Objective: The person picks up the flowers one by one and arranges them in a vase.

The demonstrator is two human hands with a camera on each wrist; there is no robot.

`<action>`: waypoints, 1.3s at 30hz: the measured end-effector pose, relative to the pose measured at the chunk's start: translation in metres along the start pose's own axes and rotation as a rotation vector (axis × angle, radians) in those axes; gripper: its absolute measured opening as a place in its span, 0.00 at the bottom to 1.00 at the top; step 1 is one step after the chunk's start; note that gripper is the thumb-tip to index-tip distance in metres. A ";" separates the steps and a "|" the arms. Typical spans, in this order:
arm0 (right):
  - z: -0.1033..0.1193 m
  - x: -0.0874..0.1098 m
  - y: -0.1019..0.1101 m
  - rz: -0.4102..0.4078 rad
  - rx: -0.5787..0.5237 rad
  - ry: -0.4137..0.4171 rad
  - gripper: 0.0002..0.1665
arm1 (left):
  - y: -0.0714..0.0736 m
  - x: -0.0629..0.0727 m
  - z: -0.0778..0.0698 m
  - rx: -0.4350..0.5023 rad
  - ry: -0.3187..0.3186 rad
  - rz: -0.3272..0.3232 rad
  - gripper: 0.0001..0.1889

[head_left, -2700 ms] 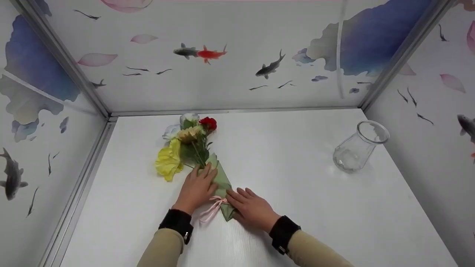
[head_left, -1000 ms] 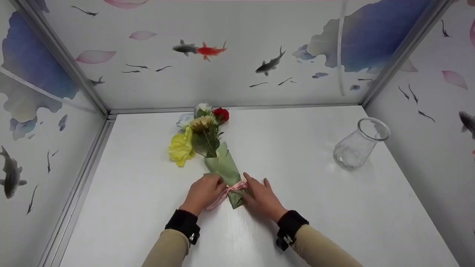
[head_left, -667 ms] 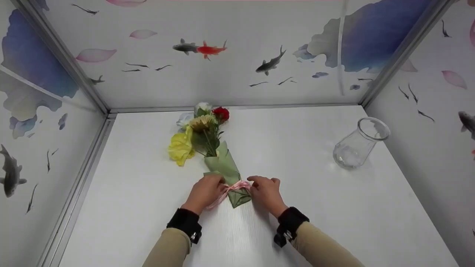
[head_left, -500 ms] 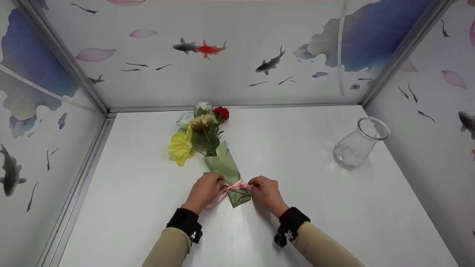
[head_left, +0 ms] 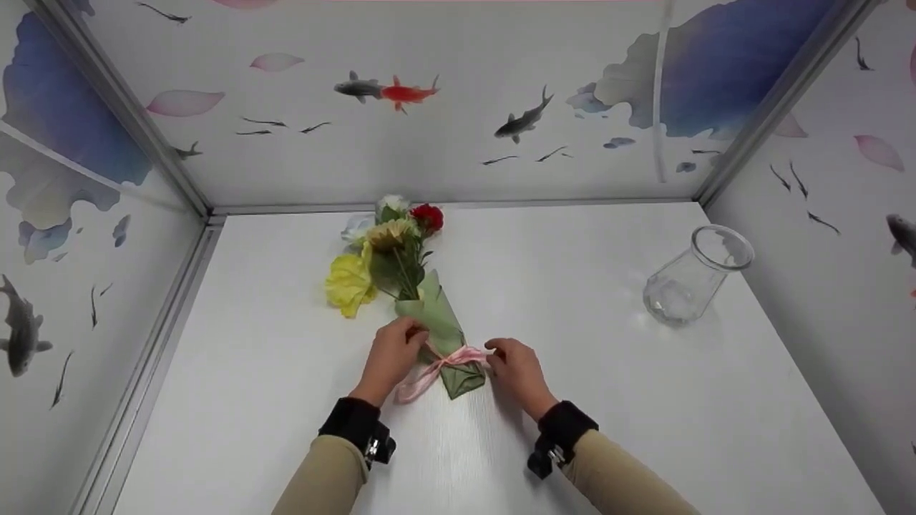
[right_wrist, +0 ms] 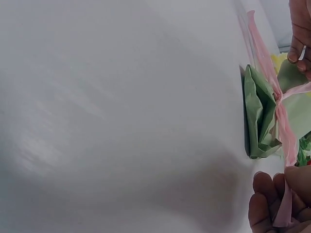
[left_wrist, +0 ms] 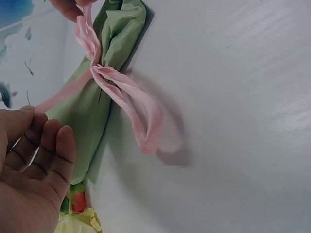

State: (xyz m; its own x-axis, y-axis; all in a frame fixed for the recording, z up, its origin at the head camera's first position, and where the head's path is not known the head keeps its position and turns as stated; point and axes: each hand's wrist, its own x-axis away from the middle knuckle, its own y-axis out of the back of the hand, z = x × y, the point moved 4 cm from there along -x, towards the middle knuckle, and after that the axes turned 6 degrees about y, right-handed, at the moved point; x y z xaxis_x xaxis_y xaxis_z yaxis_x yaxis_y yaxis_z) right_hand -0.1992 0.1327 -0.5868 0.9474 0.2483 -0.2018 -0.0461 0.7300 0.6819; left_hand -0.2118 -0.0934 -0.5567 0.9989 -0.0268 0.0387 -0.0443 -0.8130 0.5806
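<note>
One looped pink ribbon (head_left: 469, 353) ties crinkled green wrapping (head_left: 438, 316); left hand (head_left: 391, 356) and right hand (head_left: 521, 373) pinch its strands.

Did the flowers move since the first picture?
Yes. Against the red fish on the back wall, the flowers moved right and a little farther back.

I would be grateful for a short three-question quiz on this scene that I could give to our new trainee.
1. Multiple choice: what does the left hand pinch?
A) a red petal
B) the pink ribbon
C) a wrist strap

2. True or false: the glass jar sits apart from the right hand.

3. Fill in the colour: the pink ribbon is knotted over the ____ wrapping.

Key: 1. B; 2. True; 3. green.
</note>
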 end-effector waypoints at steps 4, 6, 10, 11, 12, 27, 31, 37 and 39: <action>-0.002 0.002 0.000 -0.011 0.019 -0.023 0.03 | -0.003 0.000 0.002 -0.012 0.005 0.017 0.04; -0.003 0.003 -0.001 -0.011 0.029 -0.014 0.04 | -0.005 0.000 0.003 -0.018 0.005 0.026 0.04; -0.005 0.004 -0.003 0.022 0.000 -0.035 0.05 | -0.009 0.001 0.005 -0.044 0.033 0.064 0.04; -0.005 0.005 -0.004 0.035 -0.006 -0.038 0.05 | -0.010 0.001 0.005 -0.054 0.039 0.074 0.05; -0.005 0.005 -0.005 0.048 -0.008 -0.043 0.05 | -0.010 0.001 0.006 -0.070 0.041 0.084 0.05; -0.011 0.004 -0.010 0.111 0.080 -0.081 0.05 | -0.012 0.003 0.018 -0.173 0.002 0.082 0.04; -0.012 0.005 -0.009 0.110 0.088 -0.096 0.05 | -0.011 0.004 0.021 -0.175 0.011 0.086 0.03; -0.013 0.010 -0.006 0.097 0.131 -0.098 0.07 | -0.008 0.006 0.027 -0.187 0.020 0.065 0.03; -0.013 0.011 -0.004 0.089 0.149 -0.093 0.07 | -0.006 0.007 0.030 -0.185 0.016 0.058 0.03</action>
State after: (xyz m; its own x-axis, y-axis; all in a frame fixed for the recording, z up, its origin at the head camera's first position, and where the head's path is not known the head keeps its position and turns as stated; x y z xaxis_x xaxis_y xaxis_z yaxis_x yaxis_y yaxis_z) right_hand -0.1923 0.1408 -0.6013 0.9671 0.2429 -0.0749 -0.0904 0.6039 0.7920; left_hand -0.2040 -0.1057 -0.5840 0.9942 -0.0600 0.0891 -0.1058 -0.6896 0.7164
